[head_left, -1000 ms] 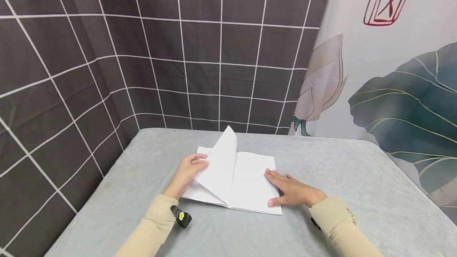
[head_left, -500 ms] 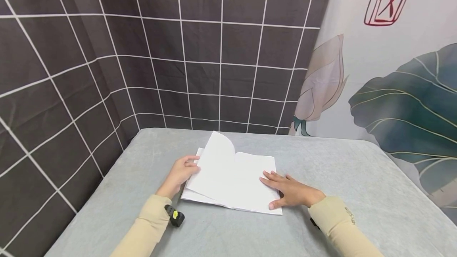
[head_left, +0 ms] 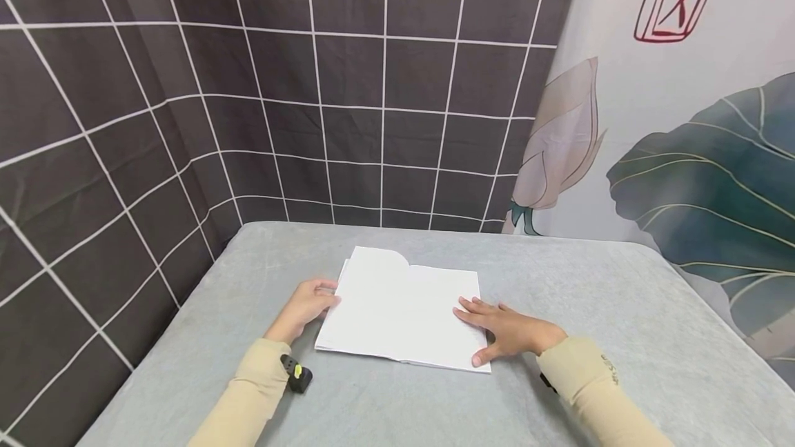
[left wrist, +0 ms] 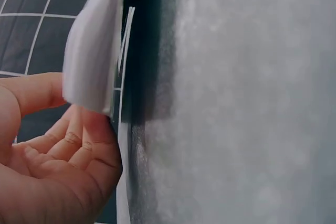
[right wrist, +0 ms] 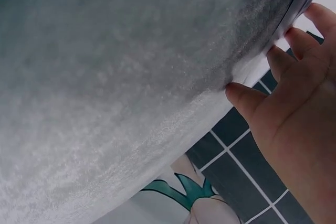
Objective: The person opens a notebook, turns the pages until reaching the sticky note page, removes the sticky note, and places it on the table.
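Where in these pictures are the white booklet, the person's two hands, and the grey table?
white booklet (head_left: 404, 312), head view, middle of the top page.
left hand (head_left: 304, 308), head view, back of hand.
right hand (head_left: 512, 333), head view, back of hand.
grey table (head_left: 621, 336), head view, bare cloth.

Left hand (left wrist: 50, 156) low beside the grey table cover (left wrist: 236, 98), fingers loosely curled, fingertips (left wrist: 97, 124) touching the white page (left wrist: 94, 51) at its edge, thin paper edges (left wrist: 123, 129) beneath it against the cover, dark grid-patterned cloth (left wrist: 37, 19) behind the page
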The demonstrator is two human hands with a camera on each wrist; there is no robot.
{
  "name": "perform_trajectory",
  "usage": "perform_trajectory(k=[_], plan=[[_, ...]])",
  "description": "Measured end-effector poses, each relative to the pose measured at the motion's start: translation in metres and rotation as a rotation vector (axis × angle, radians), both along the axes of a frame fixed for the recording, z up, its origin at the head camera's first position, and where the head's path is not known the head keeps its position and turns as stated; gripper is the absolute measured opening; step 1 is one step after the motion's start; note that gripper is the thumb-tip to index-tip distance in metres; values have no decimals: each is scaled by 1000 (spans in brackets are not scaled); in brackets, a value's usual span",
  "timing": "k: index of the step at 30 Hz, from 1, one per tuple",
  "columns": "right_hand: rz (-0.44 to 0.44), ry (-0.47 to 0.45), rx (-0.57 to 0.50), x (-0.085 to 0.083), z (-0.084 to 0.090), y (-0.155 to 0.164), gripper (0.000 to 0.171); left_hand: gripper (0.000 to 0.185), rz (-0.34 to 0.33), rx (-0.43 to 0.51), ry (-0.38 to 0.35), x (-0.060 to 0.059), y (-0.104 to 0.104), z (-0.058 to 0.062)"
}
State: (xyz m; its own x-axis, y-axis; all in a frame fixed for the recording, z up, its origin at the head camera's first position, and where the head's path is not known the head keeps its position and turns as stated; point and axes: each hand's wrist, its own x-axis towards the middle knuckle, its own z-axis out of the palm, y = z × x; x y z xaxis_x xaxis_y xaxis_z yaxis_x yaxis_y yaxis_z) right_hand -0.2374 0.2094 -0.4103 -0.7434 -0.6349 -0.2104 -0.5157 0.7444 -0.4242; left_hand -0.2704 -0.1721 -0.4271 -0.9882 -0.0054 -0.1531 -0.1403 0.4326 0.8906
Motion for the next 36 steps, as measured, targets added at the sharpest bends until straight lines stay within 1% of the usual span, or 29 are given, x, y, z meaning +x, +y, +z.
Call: perform_trajectory(k=[3,8,20,28,33,36], plan=[[-3,-5,2,0,0,-1,97,38,-7,-21,-23,-1,-2,-1],[-5,-6,-2,-1,0,-1,98,36,-40,-36,-50,0,-4,-4],[-19,10,-5,0,0,0,96,36,-69,-5,-84,-2,-5,-5],[-9,-7,-19,1,-1,1,99,31,-97,32,-91,1,-6,-8],[3,-13,-31,2,1,0,100,31,-100,32,-96,3,-7,-8],[4,-6,-29,3,1,-1,100,30,-90,33,-99,3,-8,-9]])
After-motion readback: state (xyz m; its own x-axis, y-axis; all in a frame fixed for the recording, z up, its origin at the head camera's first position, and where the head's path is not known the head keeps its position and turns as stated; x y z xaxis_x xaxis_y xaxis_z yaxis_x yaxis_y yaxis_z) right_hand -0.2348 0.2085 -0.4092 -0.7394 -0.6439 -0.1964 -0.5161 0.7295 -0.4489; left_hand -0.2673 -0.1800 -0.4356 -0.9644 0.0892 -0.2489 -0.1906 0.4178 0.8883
